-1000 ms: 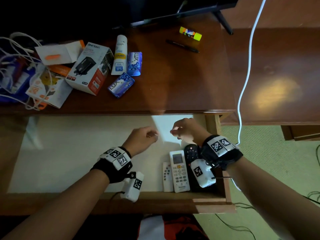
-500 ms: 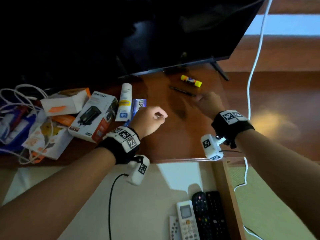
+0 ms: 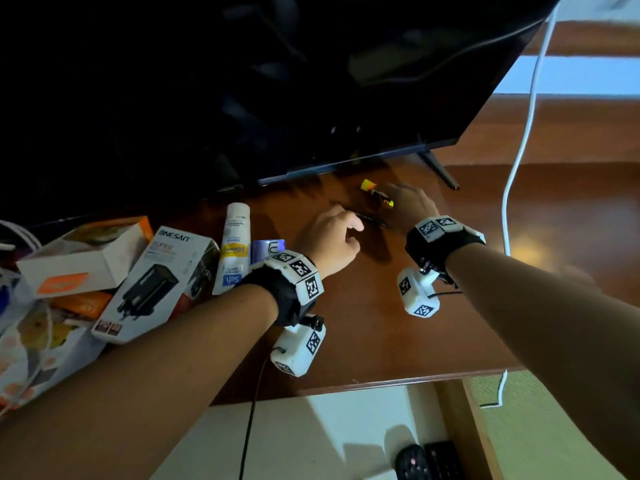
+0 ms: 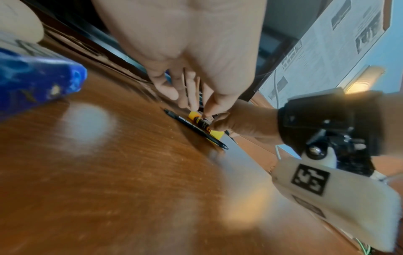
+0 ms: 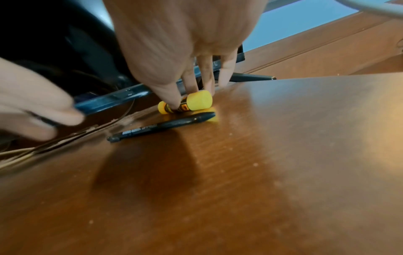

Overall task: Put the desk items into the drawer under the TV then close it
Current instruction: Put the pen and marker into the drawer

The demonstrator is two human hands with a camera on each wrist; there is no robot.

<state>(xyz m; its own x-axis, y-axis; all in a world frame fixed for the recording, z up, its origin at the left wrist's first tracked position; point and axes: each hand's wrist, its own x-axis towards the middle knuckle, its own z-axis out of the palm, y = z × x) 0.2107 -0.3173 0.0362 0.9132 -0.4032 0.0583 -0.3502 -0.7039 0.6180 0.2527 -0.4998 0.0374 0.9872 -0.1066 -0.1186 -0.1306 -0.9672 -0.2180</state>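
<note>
A yellow glue stick (image 3: 375, 194) (image 5: 197, 102) lies on the brown desk (image 3: 381, 327) below the TV. My right hand (image 3: 391, 202) (image 5: 187, 96) pinches it between thumb and fingers while it rests on the wood. Just in front lies a black pen (image 3: 367, 219) (image 5: 161, 126) (image 4: 196, 129), with nothing touching it. My left hand (image 3: 346, 230) (image 4: 187, 101) hovers over the pen's left end, its fingers relaxed and holding nothing. The open drawer (image 3: 460, 427) shows at the bottom, with dark remotes (image 3: 426, 460) in its right corner.
The TV (image 3: 277, 81) overhangs the desk's back, its stand foot (image 3: 440, 171) right of the glue stick. At the left are a charger box (image 3: 156, 282), a white tube (image 3: 235, 251), blue soap (image 3: 268, 249) and more boxes. A white cable (image 3: 519, 161) hangs at the right.
Both hands rose out of the drawer and reached back across the desk. The right hand has closed on the glue stick; the left has come over the pen.
</note>
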